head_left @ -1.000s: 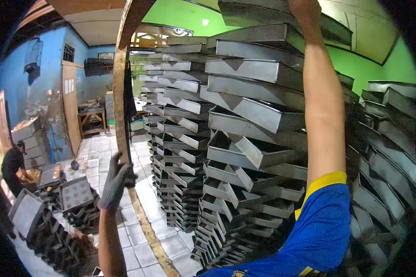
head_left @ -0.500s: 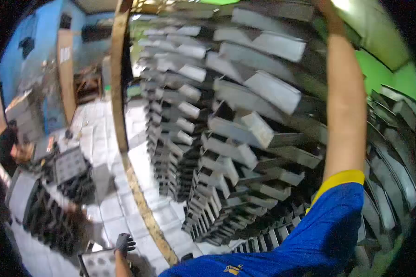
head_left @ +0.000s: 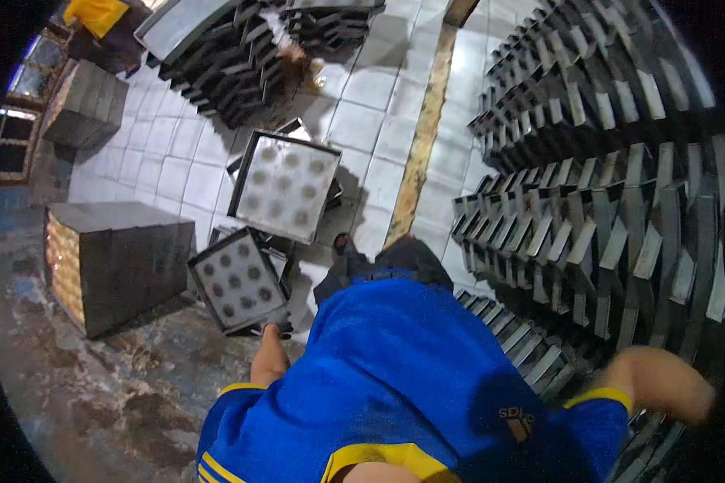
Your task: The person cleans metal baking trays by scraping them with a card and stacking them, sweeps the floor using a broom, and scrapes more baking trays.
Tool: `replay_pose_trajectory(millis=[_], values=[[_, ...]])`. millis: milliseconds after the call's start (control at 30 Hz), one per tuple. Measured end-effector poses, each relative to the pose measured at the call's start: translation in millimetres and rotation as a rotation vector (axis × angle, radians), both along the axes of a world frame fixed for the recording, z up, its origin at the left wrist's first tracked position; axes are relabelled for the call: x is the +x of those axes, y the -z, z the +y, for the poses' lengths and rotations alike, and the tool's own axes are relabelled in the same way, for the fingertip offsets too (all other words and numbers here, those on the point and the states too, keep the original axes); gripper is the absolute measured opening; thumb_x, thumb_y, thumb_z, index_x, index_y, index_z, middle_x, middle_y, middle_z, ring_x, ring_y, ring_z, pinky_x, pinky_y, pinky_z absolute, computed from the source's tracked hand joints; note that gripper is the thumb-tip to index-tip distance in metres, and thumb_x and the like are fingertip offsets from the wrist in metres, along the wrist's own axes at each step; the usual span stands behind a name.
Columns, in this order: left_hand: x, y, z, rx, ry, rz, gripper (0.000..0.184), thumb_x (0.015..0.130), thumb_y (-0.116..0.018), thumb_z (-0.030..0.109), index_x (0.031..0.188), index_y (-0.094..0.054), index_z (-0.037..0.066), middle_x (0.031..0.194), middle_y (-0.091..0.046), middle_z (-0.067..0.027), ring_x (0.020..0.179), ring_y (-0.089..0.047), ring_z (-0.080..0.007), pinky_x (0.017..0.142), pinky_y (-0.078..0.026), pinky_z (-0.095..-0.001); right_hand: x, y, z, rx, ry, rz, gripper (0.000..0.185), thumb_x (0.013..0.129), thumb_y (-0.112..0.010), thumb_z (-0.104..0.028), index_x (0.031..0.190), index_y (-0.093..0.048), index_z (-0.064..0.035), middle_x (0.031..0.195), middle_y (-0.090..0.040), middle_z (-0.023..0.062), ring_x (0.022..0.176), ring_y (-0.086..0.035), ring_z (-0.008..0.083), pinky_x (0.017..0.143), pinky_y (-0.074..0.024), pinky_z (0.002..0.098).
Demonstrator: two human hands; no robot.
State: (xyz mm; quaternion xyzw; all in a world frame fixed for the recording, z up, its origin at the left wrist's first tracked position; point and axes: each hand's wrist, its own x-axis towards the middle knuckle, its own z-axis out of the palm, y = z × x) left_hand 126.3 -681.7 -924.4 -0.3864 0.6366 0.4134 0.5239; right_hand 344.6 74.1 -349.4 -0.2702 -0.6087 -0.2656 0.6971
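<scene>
My left hand (head_left: 276, 325), in a dark glove, is at the near right corner of a square metal tray (head_left: 238, 282). The tray has rows of round dark marks on its pale bottom and sits tilted on other trays. The glove is small and dark here, so whether its fingers grip the rim is unclear. On my right side the bare forearm is bent and smeared by motion beside tall stacks of metal trays (head_left: 604, 249). My right hand itself is lost past the dark edge of the view.
Another marked tray (head_left: 286, 187) tops a pile just ahead. A grey block-shaped stack (head_left: 137, 258) with yellowish round items on its side stands at left. More stacked trays (head_left: 217, 64) are farther off. A yellowish strip (head_left: 423, 137) crosses the white tiled floor (head_left: 354, 125).
My view has swung down and left. The right arm, raised high along the tray stacks before, is now lowered and bent. My left hand, spread beside a tray before, is at a tray's corner.
</scene>
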Motion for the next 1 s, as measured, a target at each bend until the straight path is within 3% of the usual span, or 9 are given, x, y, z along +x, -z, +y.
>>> replay_pose_trajectory(millis=[233,300,367,533,600,767,833,933,1000], values=[[-137.4,7.8,50.6,-0.070,0.308,0.368,0.045,0.093,-0.057,0.038,0.126,-0.059,0.007,0.105,-0.068,-0.0124,0.093,-0.066,-0.0259,0.076,-0.053,-0.0433,-116.3,200.9,73.6,0.004,-0.226,-0.464,0.066,0.094,-0.050,-0.050,0.132,-0.054,0.0033,0.144,-0.051,0.0182,0.120,-0.056,0.0268,0.104,-0.0425,0.0400],[-199.8,-7.7,100.1,-0.049,0.324,0.496,0.045,0.093,-0.057,0.036,0.126,-0.059,0.006,0.104,-0.068,-0.0122,0.091,-0.066,-0.0245,0.075,-0.052,-0.0413,-271.2,230.9,-20.5,-1.152,-0.431,-0.064,0.049,0.101,-0.057,-0.028,0.134,-0.056,0.0073,0.142,-0.053,0.0202,0.122,-0.055,0.0279,0.108,-0.0386,0.0397],[-253.3,-28.0,149.7,-0.009,0.288,0.572,0.045,0.093,-0.058,0.035,0.126,-0.058,0.004,0.103,-0.068,-0.0120,0.089,-0.065,-0.0231,0.073,-0.052,-0.0392,-316.9,314.4,-13.7,-1.435,-0.848,0.240,0.070,0.094,-0.068,-0.040,0.140,-0.047,0.0085,0.139,-0.056,0.0151,0.122,-0.053,0.0255,0.108,-0.0363,0.0378],[-323.7,-42.6,241.4,0.088,0.135,0.624,0.050,0.092,-0.060,0.036,0.130,-0.055,0.003,0.105,-0.067,-0.0091,0.087,-0.065,-0.0195,0.071,-0.052,-0.0352,-284.8,554.7,115.9,-2.164,-0.884,1.090,0.053,0.100,-0.055,-0.044,0.132,-0.049,-0.0025,0.121,-0.055,0.0111,0.099,-0.057,0.0238,0.072,-0.0563,0.0335],[-342.7,-48.4,269.0,0.096,0.078,0.667,0.055,0.092,-0.061,0.037,0.133,-0.052,0.003,0.109,-0.068,-0.0099,0.090,-0.065,-0.0206,0.072,-0.053,-0.0348,-288.8,593.8,148.6,-2.223,-0.665,1.250,0.051,0.099,-0.055,-0.047,0.128,-0.056,-0.0058,0.125,-0.062,0.0108,0.100,-0.064,0.0249,0.079,-0.0581,0.0350],[-319.1,-40.6,327.6,-0.169,-0.011,0.546,0.052,0.093,-0.058,0.046,0.123,-0.064,0.003,0.099,-0.069,-0.0097,0.084,-0.064,-0.0180,0.069,-0.051,-0.0323,-386.8,576.6,228.5,-2.396,-0.388,0.576,0.059,0.095,-0.062,-0.046,0.134,-0.049,-0.0036,0.121,-0.057,0.0104,0.105,-0.058,0.0265,0.080,-0.0541,0.0367],[-251.7,137.7,288.3,-0.543,1.031,0.791,0.040,0.091,-0.055,0.029,0.113,-0.065,-0.002,0.107,-0.067,-0.0269,0.098,-0.069,-0.0330,0.082,-0.052,-0.0458,-456.8,527.4,258.9,-2.372,-0.368,0.256,0.053,0.095,-0.065,-0.042,0.128,-0.055,-0.0022,0.115,-0.063,0.0132,0.095,-0.062,0.0294,0.078,-0.0547,0.0370],[-255.5,1.0,399.6,-0.131,-0.369,-0.001,0.042,0.099,-0.046,0.045,0.123,-0.062,0.015,0.104,-0.067,-0.0100,0.091,-0.067,-0.0258,0.075,-0.053,-0.0460,-554.6,531.1,342.2,-2.135,-0.650,-0.257,0.055,0.094,-0.067,-0.041,0.122,-0.058,0.0055,0.108,-0.067,0.0167,0.078,-0.067,0.0256,0.055,-0.0546,0.0332],[-267.1,-13.4,440.8,-0.049,-0.381,-0.013,0.037,0.097,-0.051,0.040,0.123,-0.060,0.015,0.104,-0.067,-0.0103,0.091,-0.066,-0.0256,0.074,-0.052,-0.0465,-626.3,505.8,378.2,-1.977,-0.690,-0.853,0.057,0.094,-0.065,-0.046,0.107,-0.065,0.0093,0.099,-0.069,0.0177,0.071,-0.068,0.0226,0.048,-0.0504,0.0349]])
